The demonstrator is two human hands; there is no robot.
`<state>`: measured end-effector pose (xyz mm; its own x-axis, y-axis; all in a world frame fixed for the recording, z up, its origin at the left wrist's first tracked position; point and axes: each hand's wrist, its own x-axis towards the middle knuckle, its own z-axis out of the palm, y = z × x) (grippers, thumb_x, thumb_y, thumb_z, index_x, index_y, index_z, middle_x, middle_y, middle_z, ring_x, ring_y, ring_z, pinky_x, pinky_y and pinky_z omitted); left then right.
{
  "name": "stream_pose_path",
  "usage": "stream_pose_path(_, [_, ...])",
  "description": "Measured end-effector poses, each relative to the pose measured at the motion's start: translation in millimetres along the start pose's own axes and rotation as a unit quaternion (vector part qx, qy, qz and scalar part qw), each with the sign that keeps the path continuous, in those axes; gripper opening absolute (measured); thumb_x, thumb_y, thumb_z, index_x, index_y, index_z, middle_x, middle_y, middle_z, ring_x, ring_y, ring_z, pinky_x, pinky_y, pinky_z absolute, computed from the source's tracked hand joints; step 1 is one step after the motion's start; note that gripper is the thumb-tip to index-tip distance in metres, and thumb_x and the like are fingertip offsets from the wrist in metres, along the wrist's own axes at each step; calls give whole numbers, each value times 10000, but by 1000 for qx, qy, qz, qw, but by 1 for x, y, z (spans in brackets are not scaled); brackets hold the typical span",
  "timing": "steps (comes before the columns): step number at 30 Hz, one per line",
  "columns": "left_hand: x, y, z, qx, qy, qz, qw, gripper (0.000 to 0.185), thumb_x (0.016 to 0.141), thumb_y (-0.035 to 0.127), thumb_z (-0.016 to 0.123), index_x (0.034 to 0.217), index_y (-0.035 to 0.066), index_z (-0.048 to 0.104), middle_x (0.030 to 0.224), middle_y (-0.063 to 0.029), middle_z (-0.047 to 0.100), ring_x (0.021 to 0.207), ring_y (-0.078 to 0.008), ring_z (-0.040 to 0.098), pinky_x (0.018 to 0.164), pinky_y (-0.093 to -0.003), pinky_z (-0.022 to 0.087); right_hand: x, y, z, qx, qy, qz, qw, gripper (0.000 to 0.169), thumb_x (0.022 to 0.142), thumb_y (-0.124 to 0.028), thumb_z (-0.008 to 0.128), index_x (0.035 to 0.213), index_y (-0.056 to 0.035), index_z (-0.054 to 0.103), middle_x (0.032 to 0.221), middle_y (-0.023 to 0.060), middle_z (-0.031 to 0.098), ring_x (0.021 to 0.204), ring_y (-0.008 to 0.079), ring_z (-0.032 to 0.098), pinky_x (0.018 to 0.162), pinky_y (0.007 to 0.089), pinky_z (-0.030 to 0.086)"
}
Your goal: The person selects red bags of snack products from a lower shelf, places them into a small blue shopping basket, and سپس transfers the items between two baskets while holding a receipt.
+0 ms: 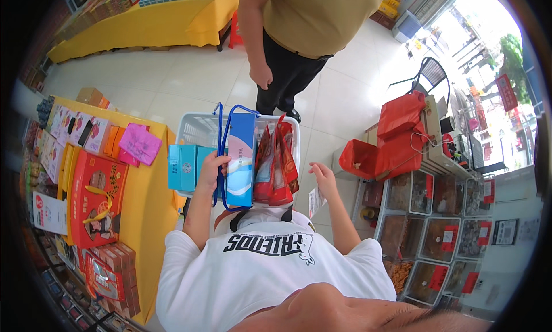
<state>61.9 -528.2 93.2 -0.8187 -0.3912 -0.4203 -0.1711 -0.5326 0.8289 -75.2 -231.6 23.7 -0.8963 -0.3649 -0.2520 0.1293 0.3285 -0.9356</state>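
My left hand [213,170] is closed around the blue handles [219,159] of a white plastic shopping basket [199,120]. Inside it, a tall blue box [240,159] with a wave pattern stands upright. Teal boxes [183,167] lie under and beside my left hand, one jutting over the basket's left side. Several red packets [276,168] fill the right half. To the right of the basket, my right hand [324,180] holds a printed paper slip [316,202] that hangs below the palm; the fingers gripping it are partly hidden.
A person [297,34] stands just beyond the basket. At left, a yellow-covered table [142,202] carries gift boxes [97,198]. On the right are clear food bins [435,239], a counter with red bags [399,136] and a black chair [432,75].
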Motion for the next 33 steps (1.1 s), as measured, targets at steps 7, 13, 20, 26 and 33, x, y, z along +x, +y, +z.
stream_pose_path(7, [80,28,7,2,-54,-26,998,103,700,73,556,708,72,453,555,11,440,456,-72,408,432,-202,310,100,-86,53,55,-33,151,987,309,817,-282,497,947,-15,581,844,56,584,714,118,538,638,265,426])
stream_pose_path(13, [131,57,-2,4,-51,-45,998,106,703,70,535,681,82,433,540,25,415,436,-55,394,401,-186,309,153,-99,74,-80,-92,172,978,321,785,-262,522,994,-28,590,842,97,613,696,165,582,647,289,447])
stream_pose_path(20, [159,71,3,-12,-47,-56,997,109,710,71,527,679,87,424,537,24,416,419,-59,392,390,-187,307,187,-81,62,-92,-75,140,983,328,802,-273,489,1031,-55,575,881,98,609,769,178,574,703,307,440])
stream_pose_path(26, [175,69,12,-13,-36,-60,997,85,710,64,516,698,84,434,525,23,411,398,-70,385,376,-192,302,188,-71,36,-72,-64,129,987,318,820,-266,478,1031,-47,573,836,45,597,750,133,526,686,268,412])
stream_pose_path(33, [187,67,23,-9,-53,-69,996,75,707,67,515,688,77,444,520,19,409,404,-76,388,381,-203,304,183,-65,33,-25,-66,126,990,315,829,-237,474,1038,-18,561,829,41,597,805,130,514,762,251,386])
